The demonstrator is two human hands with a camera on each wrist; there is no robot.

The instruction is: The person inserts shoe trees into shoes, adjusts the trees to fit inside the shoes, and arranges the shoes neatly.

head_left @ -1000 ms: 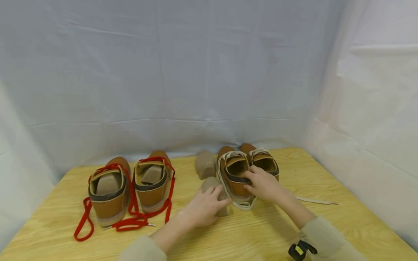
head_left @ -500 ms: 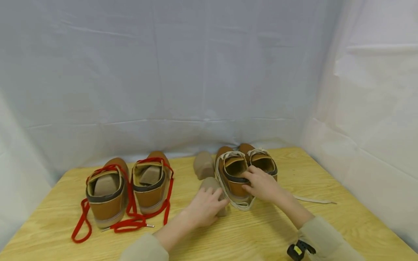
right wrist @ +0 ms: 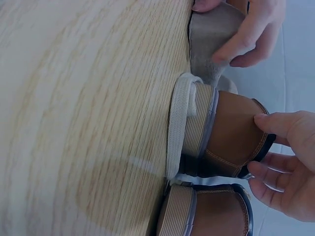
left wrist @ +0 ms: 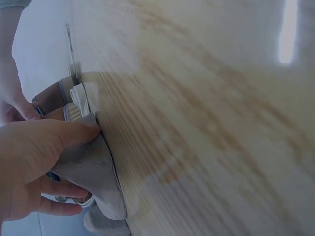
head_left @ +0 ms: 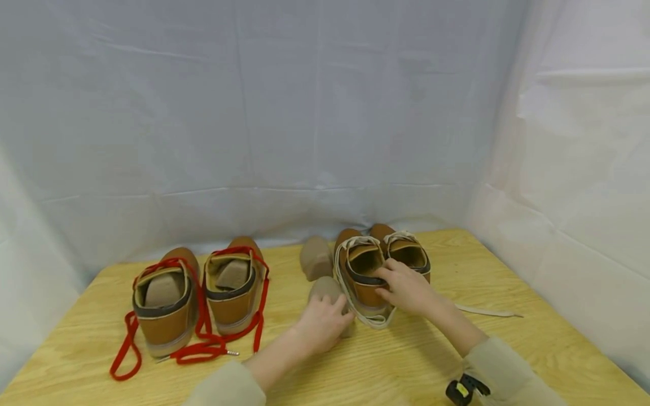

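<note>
My left hand [head_left: 324,322] grips a grey-beige shoe insert [head_left: 325,288] that stands on the wooden table [head_left: 406,361]; in the left wrist view the thumb and fingers [left wrist: 59,135] wrap round the insert [left wrist: 93,172]. Just right of it, my right hand [head_left: 403,287] holds the heel of a brown shoe [head_left: 361,269] with a loose cream lace [head_left: 376,320]. In the right wrist view the right hand's thumb [right wrist: 275,123] lies on the shoe's heel [right wrist: 231,135] and the fingers curl over its collar. Its twin shoe [head_left: 408,254] stands right beside it.
A second grey insert [head_left: 316,257] lies behind the first. At the left stand two brown shoes [head_left: 165,301] [head_left: 235,285] with red laces [head_left: 203,344] spilling onto the table, inserts inside. A cream lace end [head_left: 487,311] trails right. White sheeting walls the table in.
Both hands keep the same hold on the insert and the shoe; only the view has shifted slightly.
</note>
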